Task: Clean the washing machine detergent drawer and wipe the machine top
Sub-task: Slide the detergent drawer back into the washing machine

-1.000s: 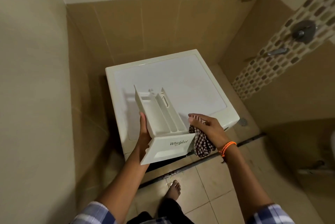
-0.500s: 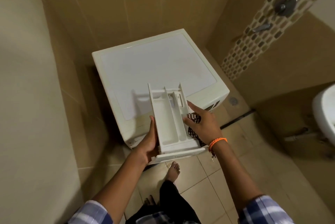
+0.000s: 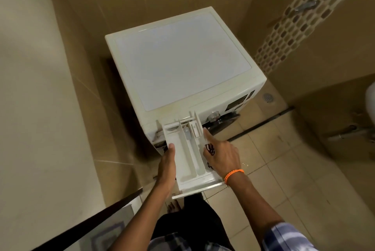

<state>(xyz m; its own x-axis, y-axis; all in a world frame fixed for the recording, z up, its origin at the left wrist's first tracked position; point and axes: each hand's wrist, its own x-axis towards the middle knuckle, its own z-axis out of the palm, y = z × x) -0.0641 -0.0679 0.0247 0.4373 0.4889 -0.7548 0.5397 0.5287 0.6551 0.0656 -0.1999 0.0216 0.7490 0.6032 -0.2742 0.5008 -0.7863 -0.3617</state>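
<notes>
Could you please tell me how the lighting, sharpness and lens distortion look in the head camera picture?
Head view: dim, warm light; the white washing machine top is brightest, with soft bluish sheen, no hard glare. Wide-angle bending bows the wall edges. The white plastic detergent drawer and both hands, left and right, are slightly soft; the picture is generally soft rather than crisp.

One view is given, taken from the head. The scene is seen from high above, looking steeply down. The washing machine is seen at twelve o'clock, both hands close below.
</notes>
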